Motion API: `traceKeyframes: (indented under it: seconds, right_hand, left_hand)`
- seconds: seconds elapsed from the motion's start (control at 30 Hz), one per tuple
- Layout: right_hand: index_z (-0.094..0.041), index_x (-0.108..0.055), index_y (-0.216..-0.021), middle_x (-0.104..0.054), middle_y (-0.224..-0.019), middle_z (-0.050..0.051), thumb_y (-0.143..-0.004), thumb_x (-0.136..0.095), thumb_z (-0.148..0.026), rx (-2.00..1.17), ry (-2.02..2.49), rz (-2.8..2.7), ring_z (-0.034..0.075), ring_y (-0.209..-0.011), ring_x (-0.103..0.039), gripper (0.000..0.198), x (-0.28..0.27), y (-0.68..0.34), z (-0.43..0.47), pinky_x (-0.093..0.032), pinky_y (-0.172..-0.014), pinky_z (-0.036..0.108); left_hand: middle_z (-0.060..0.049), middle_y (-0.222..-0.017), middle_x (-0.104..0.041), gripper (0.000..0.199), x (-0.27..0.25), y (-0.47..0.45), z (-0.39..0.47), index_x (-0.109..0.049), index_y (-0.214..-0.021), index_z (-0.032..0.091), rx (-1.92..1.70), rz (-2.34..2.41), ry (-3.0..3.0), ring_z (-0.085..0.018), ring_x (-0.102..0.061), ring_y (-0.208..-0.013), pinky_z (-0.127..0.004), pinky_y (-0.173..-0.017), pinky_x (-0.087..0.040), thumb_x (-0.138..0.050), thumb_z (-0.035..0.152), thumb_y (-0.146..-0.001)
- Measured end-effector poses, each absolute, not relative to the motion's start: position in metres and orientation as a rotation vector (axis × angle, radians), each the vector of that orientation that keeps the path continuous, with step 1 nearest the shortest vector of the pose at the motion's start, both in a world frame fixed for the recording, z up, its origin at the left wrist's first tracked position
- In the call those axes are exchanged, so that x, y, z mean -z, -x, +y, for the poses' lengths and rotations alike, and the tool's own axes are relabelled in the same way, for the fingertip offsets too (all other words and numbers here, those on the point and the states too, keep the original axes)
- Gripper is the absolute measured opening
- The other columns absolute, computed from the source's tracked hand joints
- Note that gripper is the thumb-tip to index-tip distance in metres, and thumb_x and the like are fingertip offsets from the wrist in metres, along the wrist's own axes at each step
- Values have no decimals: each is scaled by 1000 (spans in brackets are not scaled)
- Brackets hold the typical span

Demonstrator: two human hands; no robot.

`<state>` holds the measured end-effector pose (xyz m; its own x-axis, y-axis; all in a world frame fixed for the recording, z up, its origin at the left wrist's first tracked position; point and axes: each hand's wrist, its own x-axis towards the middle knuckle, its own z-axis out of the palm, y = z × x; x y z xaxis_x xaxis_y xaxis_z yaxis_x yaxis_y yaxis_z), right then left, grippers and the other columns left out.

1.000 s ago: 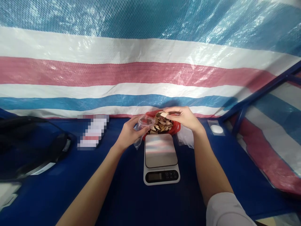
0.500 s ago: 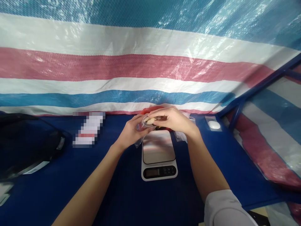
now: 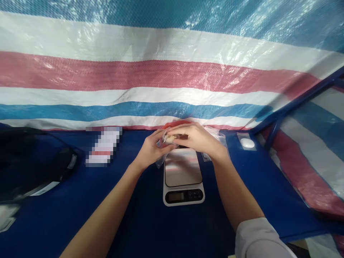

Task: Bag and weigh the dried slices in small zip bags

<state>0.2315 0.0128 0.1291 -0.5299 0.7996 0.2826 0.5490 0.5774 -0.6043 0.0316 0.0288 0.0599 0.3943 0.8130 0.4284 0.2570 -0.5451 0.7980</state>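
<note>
My left hand [image 3: 148, 152] is closed round a small clear plastic bag [image 3: 160, 162], its mouth spread toward the right. Pale beige pieces [image 3: 171, 138] show at the bag's opening; their exact kind is too small to tell. My right hand [image 3: 197, 137] reaches in from the right, fingers and thumb pinched about these pieces at the mouth, with darker bits under the palm. Both hands are just above the far edge of a white kitchen scale [image 3: 183, 170], whose steel plate bears nothing. Behind the hands, a red object [image 3: 173, 124] is mostly hidden.
Clear plastic bags [image 3: 219, 136] lie beyond my right wrist. Farther right, a white rounded item [image 3: 246, 143] rests on a small clear packet. A blurred-out paper [image 3: 104, 147] and a black bag [image 3: 34, 165] are on the left of the blue table [image 3: 150, 229]. Striped sheeting [image 3: 161, 75] hangs behind.
My right fingers have moved slightly farther into the bag's mouth, and fewer of the beige pieces show. The whole view has shifted a little; the left hand keeps its hold.
</note>
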Motion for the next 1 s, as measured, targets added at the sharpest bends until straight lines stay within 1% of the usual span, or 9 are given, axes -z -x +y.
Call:
traceKeyframes:
  seconds: [0.17, 0.27, 0.4, 0.53, 0.67, 0.7, 0.83, 0.93, 1.0]
  right_hand:
    - [-31, -78, -108, -78, -111, -3, -91, -66, -21, -665, 1098, -2243, 18, -96, -73, 24, -131, -229, 12, -56, -88, 28]
    - [-34, -79, -105, -78, -109, -5, -90, -67, -22, -698, 1126, -2217, 18, -95, -73, 23, -128, -228, 13, -57, -85, 26]
    - [-29, -79, -107, -78, -106, -2, -89, -68, -20, -742, 1098, -2171, 17, -90, -74, 23, -125, -230, 14, -57, -85, 27]
    - [-29, -79, -107, -78, -110, -1, -89, -67, -23, -732, 1085, -2110, 18, -95, -73, 22, -126, -238, 15, -57, -85, 28]
    - [-27, -79, -106, -77, -114, 1, -88, -68, -23, -700, 1124, -2042, 20, -100, -72, 22, -126, -258, 19, -55, -88, 30]
    - [-27, -79, -106, -77, -113, 1, -87, -68, -22, -684, 1161, -2029, 20, -101, -72, 23, -124, -263, 20, -55, -89, 30]
    - [-24, -80, -99, -79, -101, 1, -84, -68, -18, -670, 1352, -2068, 20, -90, -73, 20, -116, -281, 28, -53, -82, 30]
    - [-24, -79, -97, -79, -99, 1, -85, -67, -18, -684, 1432, -2183, 19, -87, -71, 19, -111, -282, 33, -50, -81, 29]
    - [-24, -79, -95, -78, -97, 1, -86, -65, -19, -642, 1470, -2264, 18, -84, -69, 17, -108, -277, 36, -47, -77, 28]
  left_hand:
    - [-12, -131, -67, 52, -62, -31, 28, -71, -119, 21, -1105, 951, -1959, -32, -61, -125, -48, -111, -46, -80, 48, -75]
    - [-12, -132, -67, 54, -63, -31, 28, -72, -118, 22, -1092, 964, -1940, -33, -60, -127, -48, -112, -45, -81, 50, -73]
    - [-12, -135, -66, 56, -62, -30, 28, -71, -121, 22, -1090, 948, -1927, -32, -61, -126, -48, -112, -45, -80, 51, -74]
    - [-11, -134, -67, 60, -61, -26, 32, -68, -127, 21, -1111, 976, -1954, -31, -61, -126, -45, -110, -47, -79, 51, -77]
    - [-10, -130, -69, 58, -58, -17, 37, -70, -124, 22, -1128, 1055, -1971, -30, -64, -122, -44, -109, -48, -78, 54, -76]
    - [-10, -129, -70, 59, -58, -15, 38, -70, -124, 22, -1125, 1077, -1956, -31, -65, -120, -45, -109, -48, -78, 55, -76]
    - [-11, -125, -72, 64, -58, -8, 40, -70, -124, 21, -1101, 1112, -1900, -32, -67, -114, -48, -107, -49, -78, 59, -74]
    - [-11, -127, -71, 64, -61, -6, 39, -71, -122, 20, -1065, 1126, -1887, -33, -66, -116, -49, -109, -48, -78, 60, -73]
    - [-11, -130, -69, 65, -64, -6, 38, -71, -123, 20, -1028, 1129, -1880, -33, -64, -119, -48, -110, -46, -78, 60, -73]
